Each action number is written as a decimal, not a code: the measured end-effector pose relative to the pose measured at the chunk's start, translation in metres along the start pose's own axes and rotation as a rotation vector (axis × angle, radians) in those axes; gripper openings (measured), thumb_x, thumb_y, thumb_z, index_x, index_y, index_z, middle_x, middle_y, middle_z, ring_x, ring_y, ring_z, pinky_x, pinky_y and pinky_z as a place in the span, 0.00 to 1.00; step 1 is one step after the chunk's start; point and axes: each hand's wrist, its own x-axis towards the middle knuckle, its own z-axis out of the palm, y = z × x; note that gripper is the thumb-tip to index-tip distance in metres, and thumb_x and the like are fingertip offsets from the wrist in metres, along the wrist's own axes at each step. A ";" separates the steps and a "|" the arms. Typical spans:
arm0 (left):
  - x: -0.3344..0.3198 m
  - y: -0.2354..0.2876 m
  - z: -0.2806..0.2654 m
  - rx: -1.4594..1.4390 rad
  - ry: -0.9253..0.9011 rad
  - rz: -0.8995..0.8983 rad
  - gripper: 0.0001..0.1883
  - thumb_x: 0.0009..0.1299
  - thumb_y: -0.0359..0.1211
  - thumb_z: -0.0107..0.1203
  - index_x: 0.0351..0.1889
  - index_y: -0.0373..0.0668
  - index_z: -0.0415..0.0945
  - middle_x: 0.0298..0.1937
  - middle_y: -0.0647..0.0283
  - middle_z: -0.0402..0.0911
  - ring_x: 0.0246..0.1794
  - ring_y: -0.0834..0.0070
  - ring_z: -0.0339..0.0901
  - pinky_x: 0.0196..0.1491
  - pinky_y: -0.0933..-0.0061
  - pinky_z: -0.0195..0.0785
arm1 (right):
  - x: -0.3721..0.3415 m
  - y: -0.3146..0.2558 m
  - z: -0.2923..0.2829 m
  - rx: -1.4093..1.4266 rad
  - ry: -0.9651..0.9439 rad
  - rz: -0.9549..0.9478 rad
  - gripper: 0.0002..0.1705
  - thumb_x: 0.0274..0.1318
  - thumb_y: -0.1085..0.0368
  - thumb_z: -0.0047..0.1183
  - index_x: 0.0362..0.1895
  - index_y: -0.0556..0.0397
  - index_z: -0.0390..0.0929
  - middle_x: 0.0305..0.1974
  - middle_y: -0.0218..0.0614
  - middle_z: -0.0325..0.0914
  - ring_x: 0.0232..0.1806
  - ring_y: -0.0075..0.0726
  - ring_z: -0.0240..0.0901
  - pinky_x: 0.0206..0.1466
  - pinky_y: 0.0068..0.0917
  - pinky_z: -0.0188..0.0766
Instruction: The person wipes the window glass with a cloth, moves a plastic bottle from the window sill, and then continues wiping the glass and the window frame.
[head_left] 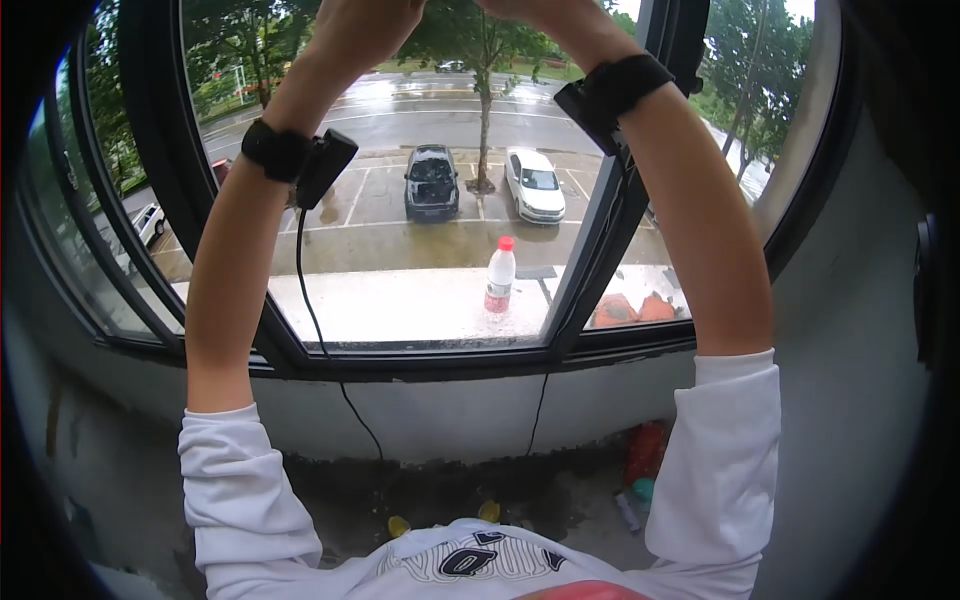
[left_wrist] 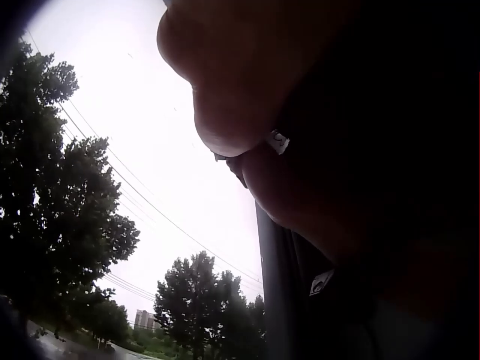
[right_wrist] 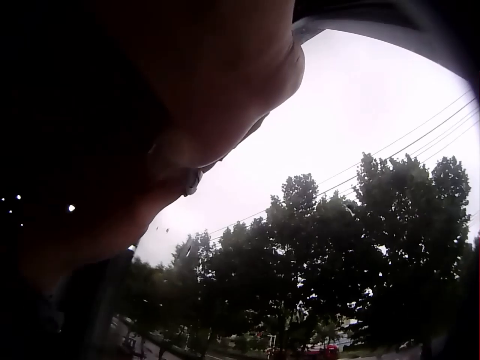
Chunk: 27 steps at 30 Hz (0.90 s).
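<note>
Both my arms reach up before the window, and the hands run off the top edge of the head view. My left hand (head_left: 372, 25) is on the left there, my right hand (head_left: 540, 10) a short way to its right. In the left wrist view, dark against the sky, the finger and thumb meet on a small pale scrap (left_wrist: 279, 142) with dark marks. The right wrist view shows finger and thumb also pinching a small pale piece (right_wrist: 193, 181). What this piece belongs to I cannot tell; the rest is hidden in shadow.
A clear plastic bottle (head_left: 499, 280) with a red cap stands on the pale ledge (head_left: 400, 310) beyond the dark window frame (head_left: 420, 365). Orange-red pieces (head_left: 635, 310) lie to its right. Black cables (head_left: 312, 290) hang from the wrist cameras. Cars and trees are outside.
</note>
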 end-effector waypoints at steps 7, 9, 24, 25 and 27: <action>-0.202 0.100 -0.011 -0.203 -0.244 -0.160 0.31 0.80 0.38 0.51 0.81 0.49 0.61 0.86 0.62 0.53 0.87 0.63 0.43 0.83 0.36 0.22 | -0.170 -0.144 -0.028 0.288 -0.279 0.138 0.43 0.69 0.43 0.52 0.78 0.56 0.62 0.82 0.37 0.53 0.84 0.44 0.46 0.77 0.45 0.65; -0.256 0.136 -0.022 -0.247 -0.331 -0.250 0.28 0.79 0.36 0.53 0.76 0.39 0.66 0.84 0.55 0.57 0.87 0.56 0.45 0.82 0.34 0.24 | -0.212 -0.185 -0.026 0.303 -0.365 0.126 0.45 0.64 0.45 0.58 0.77 0.55 0.63 0.84 0.33 0.48 0.86 0.41 0.38 0.84 0.49 0.48; -0.275 0.140 -0.025 -0.266 -0.397 -0.188 0.37 0.71 0.24 0.51 0.82 0.44 0.59 0.86 0.65 0.54 0.88 0.68 0.42 0.84 0.41 0.22 | -0.255 -0.242 -0.023 0.303 -0.325 0.391 0.43 0.64 0.59 0.57 0.80 0.57 0.57 0.83 0.50 0.48 0.85 0.58 0.39 0.84 0.54 0.39; -0.244 0.131 -0.018 -0.329 -0.320 -0.216 0.38 0.70 0.23 0.52 0.82 0.43 0.59 0.86 0.65 0.54 0.88 0.68 0.42 0.84 0.41 0.22 | -0.228 -0.218 -0.025 0.313 -0.279 0.394 0.43 0.64 0.60 0.56 0.80 0.57 0.57 0.83 0.51 0.47 0.85 0.60 0.40 0.84 0.55 0.39; -0.177 0.112 -0.004 -0.407 -0.177 -0.223 0.39 0.69 0.22 0.52 0.82 0.42 0.57 0.86 0.64 0.54 0.88 0.67 0.41 0.84 0.40 0.22 | -0.178 -0.169 -0.024 0.282 -0.142 0.384 0.42 0.64 0.62 0.53 0.80 0.58 0.56 0.82 0.53 0.47 0.84 0.63 0.41 0.83 0.56 0.41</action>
